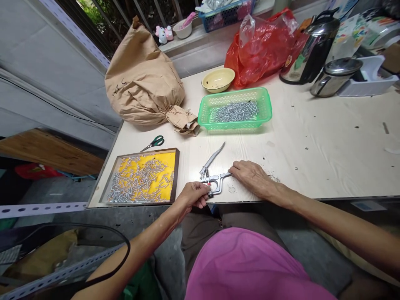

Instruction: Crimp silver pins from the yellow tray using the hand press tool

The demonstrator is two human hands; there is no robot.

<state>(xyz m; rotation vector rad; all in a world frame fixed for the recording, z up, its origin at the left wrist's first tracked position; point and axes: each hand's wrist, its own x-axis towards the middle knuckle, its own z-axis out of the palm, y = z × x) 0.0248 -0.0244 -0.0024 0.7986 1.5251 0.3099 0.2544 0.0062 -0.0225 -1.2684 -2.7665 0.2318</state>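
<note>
Snap fastener pliers (pixel 220 181) with grey handles lie near the table's front edge, their upper handle raised and a small red part showing in the jaw. My left hand (pixel 196 194) is closed in a pinch right at the jaw; what its fingertips hold is too small to make out. The fingers of my right hand (pixel 250 177) are closed over the end of the lower handle. Left of the pliers, a shallow tray (pixel 177 166) with a yellow bottom holds many small metal springs (pixel 146 173). A green plastic basket (pixel 204 121) behind the pliers contains similar small metal pieces (pixel 234 111).
Green-handled scissors (pixel 158 141) lie behind the tray. A tied brown paper sack (pixel 143 83), a cream bowl (pixel 218 80) and a red plastic bag (pixel 259 54) stand at the back. An electric kettle (pixel 312 50) and a lidded metal cup (pixel 336 77) are at the back right.
</note>
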